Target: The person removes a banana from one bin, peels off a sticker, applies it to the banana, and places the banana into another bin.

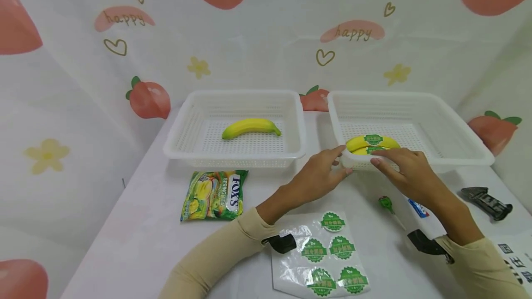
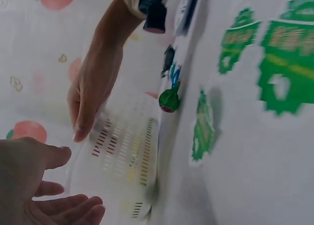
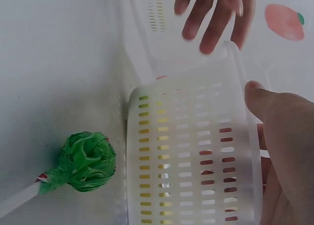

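Observation:
Two yellow bananas with green and white stickers lie side by side at the near left corner of the right white basket. My left hand is at that corner, its fingers loosely spread and holding nothing in the left wrist view. Over the front rim reaches my right hand, fingertips beside the bananas. Its thumb lies along the rim in the right wrist view, while the other fingers are partly hidden behind the basket's edge. Through the slots of the basket wall, yellow shows.
A left white basket holds one plain banana. In front lie a FOX'S candy bag and a sheet of green stickers. A green-wrapped lollipop, a small blue packet and a black-and-grey item lie to the right.

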Demonstrator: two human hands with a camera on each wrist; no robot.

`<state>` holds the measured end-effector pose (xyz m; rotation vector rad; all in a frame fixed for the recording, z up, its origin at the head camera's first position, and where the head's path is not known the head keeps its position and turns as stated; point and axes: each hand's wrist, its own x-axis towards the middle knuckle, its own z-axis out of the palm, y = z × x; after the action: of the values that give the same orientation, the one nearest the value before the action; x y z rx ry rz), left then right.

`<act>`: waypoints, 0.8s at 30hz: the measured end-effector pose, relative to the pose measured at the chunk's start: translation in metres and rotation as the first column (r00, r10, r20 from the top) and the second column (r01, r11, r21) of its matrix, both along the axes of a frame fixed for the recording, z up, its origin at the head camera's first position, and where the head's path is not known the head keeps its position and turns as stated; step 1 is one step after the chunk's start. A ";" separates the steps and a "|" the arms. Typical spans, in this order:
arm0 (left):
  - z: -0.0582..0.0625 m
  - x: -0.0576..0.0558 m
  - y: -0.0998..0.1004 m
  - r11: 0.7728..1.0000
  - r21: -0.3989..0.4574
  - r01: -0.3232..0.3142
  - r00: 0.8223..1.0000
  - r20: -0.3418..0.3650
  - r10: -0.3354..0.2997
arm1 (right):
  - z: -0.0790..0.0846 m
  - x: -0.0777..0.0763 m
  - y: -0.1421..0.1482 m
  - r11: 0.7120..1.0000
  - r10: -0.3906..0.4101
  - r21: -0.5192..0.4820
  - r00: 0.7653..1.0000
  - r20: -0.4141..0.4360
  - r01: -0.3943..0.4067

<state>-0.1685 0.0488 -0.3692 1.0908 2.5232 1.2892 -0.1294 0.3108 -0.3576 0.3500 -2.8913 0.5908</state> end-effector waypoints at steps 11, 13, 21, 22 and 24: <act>0.000 0.033 -0.073 0.993 -0.094 -0.069 0.877 -0.481 0.015 | 0.001 0.003 0.000 1.000 -0.002 -0.001 1.000 0.009 0.002; 0.000 0.035 -0.088 0.992 -0.045 -0.114 0.847 -0.526 0.073 | 0.001 0.003 -0.001 1.000 -0.005 -0.001 1.000 0.008 0.005; 0.000 0.028 -0.137 0.943 0.006 -0.333 0.780 -0.560 0.279 | 0.001 0.002 -0.001 1.000 -0.010 0.010 1.000 0.017 0.010; -0.001 0.026 -0.142 0.933 0.001 -0.359 0.774 -0.558 0.299 | 0.001 0.002 -0.001 1.000 -0.011 0.010 1.000 0.020 0.011; -0.004 0.022 -0.150 0.915 -0.006 -0.404 0.766 -0.548 0.335 | 0.001 0.002 -0.001 1.000 -0.012 0.008 1.000 0.023 0.011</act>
<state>-0.1465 -0.1010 -0.3732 1.0800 3.3340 0.9616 -0.1273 0.3093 -0.3564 0.3294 -2.9167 0.5856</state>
